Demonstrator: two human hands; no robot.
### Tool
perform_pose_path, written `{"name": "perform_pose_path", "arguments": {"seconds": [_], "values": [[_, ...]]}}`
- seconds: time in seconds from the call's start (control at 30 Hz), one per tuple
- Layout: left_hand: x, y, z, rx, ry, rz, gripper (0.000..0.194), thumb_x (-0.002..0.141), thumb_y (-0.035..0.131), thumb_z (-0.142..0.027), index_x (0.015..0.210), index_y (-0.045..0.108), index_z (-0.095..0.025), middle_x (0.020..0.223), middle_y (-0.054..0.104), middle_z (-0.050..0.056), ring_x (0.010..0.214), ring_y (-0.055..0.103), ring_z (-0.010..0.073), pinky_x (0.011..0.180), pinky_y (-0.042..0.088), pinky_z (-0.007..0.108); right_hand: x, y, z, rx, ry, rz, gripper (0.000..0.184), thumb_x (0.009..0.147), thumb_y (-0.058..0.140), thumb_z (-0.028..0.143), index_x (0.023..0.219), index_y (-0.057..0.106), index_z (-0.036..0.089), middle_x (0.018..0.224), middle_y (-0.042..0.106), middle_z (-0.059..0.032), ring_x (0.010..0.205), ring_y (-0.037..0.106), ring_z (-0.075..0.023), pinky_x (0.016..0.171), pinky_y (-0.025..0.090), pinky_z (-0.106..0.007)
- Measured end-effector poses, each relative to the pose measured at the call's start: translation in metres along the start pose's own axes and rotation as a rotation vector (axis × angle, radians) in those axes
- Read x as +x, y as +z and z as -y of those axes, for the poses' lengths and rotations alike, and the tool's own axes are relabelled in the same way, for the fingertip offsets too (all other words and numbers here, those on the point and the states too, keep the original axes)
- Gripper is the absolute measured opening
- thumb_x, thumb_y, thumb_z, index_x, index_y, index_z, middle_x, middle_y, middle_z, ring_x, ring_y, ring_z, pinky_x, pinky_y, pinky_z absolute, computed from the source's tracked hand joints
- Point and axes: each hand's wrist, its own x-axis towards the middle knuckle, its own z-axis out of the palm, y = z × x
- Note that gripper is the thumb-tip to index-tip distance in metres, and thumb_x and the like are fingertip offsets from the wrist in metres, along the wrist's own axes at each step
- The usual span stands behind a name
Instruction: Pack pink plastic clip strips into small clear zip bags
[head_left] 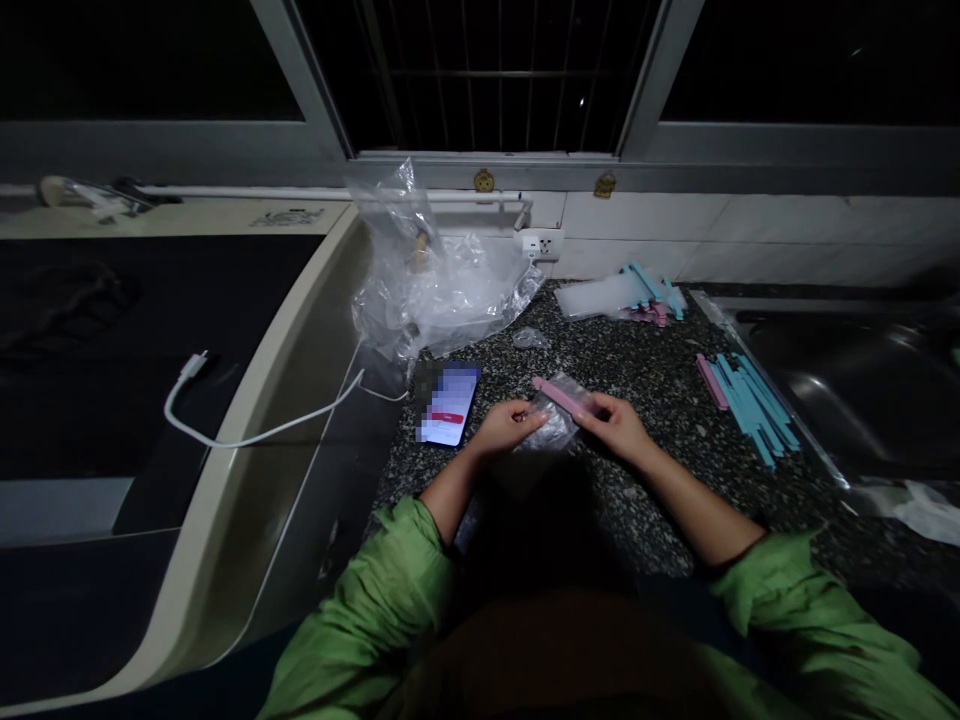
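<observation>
While both hands are up front at the counter [637, 350], the work sits between them: a pink strip [555, 392] held at a slant with a small clear bag [553, 430]. Left hand [504, 428] is pinched on the bag's left side, probably to keep thin film from sliding. Right hand [621, 430] grips the strip's lower right end, thumb on top, leaving the far end free; reads as a steering grip. Can't tell if the strip is inside the bag or just lying across it. Blue strips [754, 400] lie loose in a rough bundle right of the right hand, another pink piece [711, 381] beside them, near the sink [817, 450]; likely put there for easy reach. Phone [454, 400] is face up, lit, just left of the left hand, so presumably there to be glanced at. Large crumpled plastic [465, 290] is back by the wall, flat clear packets [600, 296] right of it with more blue and pink pieces, probably parked there to free the front. White cable [225, 444] droops over the left unit's rim [199, 530].
</observation>
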Motion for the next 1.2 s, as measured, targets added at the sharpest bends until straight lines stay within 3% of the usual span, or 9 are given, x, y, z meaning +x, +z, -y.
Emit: {"name": "perform_pose_path", "arguments": {"seconds": [0.17, 0.3, 0.37, 0.43, 0.57, 0.67, 0.83, 1.0, 1.2], "values": [[0.003, -0.001, 0.007, 0.159, 0.037, -0.011, 0.032, 0.067, 0.06, -0.043, 0.051, 0.057, -0.015, 0.05, 0.049, -0.002, 0.053, 0.043, 0.0105, 0.052, 0.03, 0.023, 0.002, -0.011, 0.0, -0.002, -0.005, -0.148, 0.037, 0.062, 0.062, 0.053, 0.068, 0.061, 0.017, 0.064, 0.059, -0.0009, 0.061, 0.049, -0.0148, 0.061, 0.039, -0.028], [0.002, -0.01, 0.005, 0.464, 0.23, -0.26, 0.023, 0.07, 0.061, -0.038, 0.058, 0.065, -0.019, 0.065, 0.061, 0.003, 0.072, 0.052, 0.0172, 0.073, 0.037, 0.03, 0.006, -0.008, -0.004, -0.027, -0.008, -0.169, 0.037, 0.063, 0.061, 0.054, 0.065, 0.058, 0.017, 0.061, 0.055, -0.0001, 0.058, 0.046, -0.0135, 0.059, 0.036, -0.026], [0.002, -0.016, 0.003, 0.579, 0.216, -0.359, 0.021, 0.071, 0.06, -0.039, 0.063, 0.067, -0.02, 0.073, 0.064, 0.006, 0.08, 0.053, 0.0205, 0.082, 0.035, 0.035, 0.008, -0.004, -0.006, -0.037, -0.007, -0.15, 0.037, 0.063, 0.061, 0.054, 0.064, 0.058, 0.017, 0.059, 0.054, 0.0002, 0.058, 0.045, -0.0133, 0.058, 0.035, -0.026], [0.002, -0.019, 0.001, 0.625, 0.172, -0.384, 0.022, 0.072, 0.06, -0.04, 0.065, 0.068, -0.021, 0.076, 0.065, 0.007, 0.083, 0.053, 0.0222, 0.087, 0.033, 0.039, 0.009, -0.001, -0.007, -0.042, -0.011, -0.136, 0.038, 0.063, 0.06, 0.055, 0.065, 0.058, 0.017, 0.059, 0.055, 0.0002, 0.059, 0.045, -0.0132, 0.057, 0.035, -0.026], [0.003, -0.017, 0.003, 0.554, 0.287, -0.337, 0.022, 0.073, 0.059, -0.04, 0.07, 0.068, -0.02, 0.077, 0.066, 0.007, 0.083, 0.054, 0.0212, 0.085, 0.035, 0.036, 0.008, 0.0, -0.005, -0.039, -0.025, -0.148, 0.037, 0.063, 0.06, 0.054, 0.066, 0.059, 0.017, 0.06, 0.055, 0.0002, 0.059, 0.045, -0.0133, 0.058, 0.035, -0.026], [0.004, -0.01, 0.008, 0.403, 0.335, -0.229, 0.022, 0.072, 0.059, -0.039, 0.074, 0.068, -0.019, 0.077, 0.066, 0.006, 0.08, 0.055, 0.0193, 0.078, 0.039, 0.031, 0.007, -0.004, -0.003, -0.036, -0.031, -0.165, 0.037, 0.063, 0.061, 0.054, 0.064, 0.059, 0.017, 0.059, 0.054, 0.0003, 0.058, 0.045, -0.0131, 0.057, 0.036, -0.026], [0.005, -0.007, 0.012, 0.204, 0.125, -0.059, 0.034, 0.067, 0.058, -0.046, 0.056, 0.062, -0.015, 0.053, 0.054, -0.002, 0.055, 0.047, 0.012, 0.054, 0.033, 0.023, 0.006, -0.01, 0.0, -0.012, -0.021, -0.197, 0.038, 0.062, 0.061, 0.056, 0.065, 0.059, 0.018, 0.061, 0.055, -0.0001, 0.058, 0.045, -0.0136, 0.057, 0.036, -0.026], [0.001, -0.01, 0.0, 0.07, 0.015, 0.139, 0.04, 0.057, 0.065, -0.052, 0.052, 0.058, -0.013, 0.047, 0.045, -0.004, 0.048, 0.04, 0.0083, 0.048, 0.027, 0.021, 0.007, -0.01, -0.001, 0.005, -0.006, -0.146, 0.039, 0.061, 0.063, 0.055, 0.067, 0.061, 0.017, 0.063, 0.058, -0.0006, 0.061, 0.048, -0.0144, 0.06, 0.038, -0.027], [0.0, -0.003, -0.004, -0.121, 0.081, -0.01, 0.042, 0.052, 0.071, -0.051, 0.068, 0.063, -0.013, 0.057, 0.054, -0.003, 0.056, 0.045, 0.0088, 0.056, 0.034, 0.021, 0.004, 0.0, -0.002, 0.008, 0.024, 0.091, 0.04, 0.06, 0.063, 0.055, 0.068, 0.063, 0.016, 0.061, 0.058, 0.0002, 0.059, 0.049, -0.0141, 0.058, 0.037, -0.026]]}}
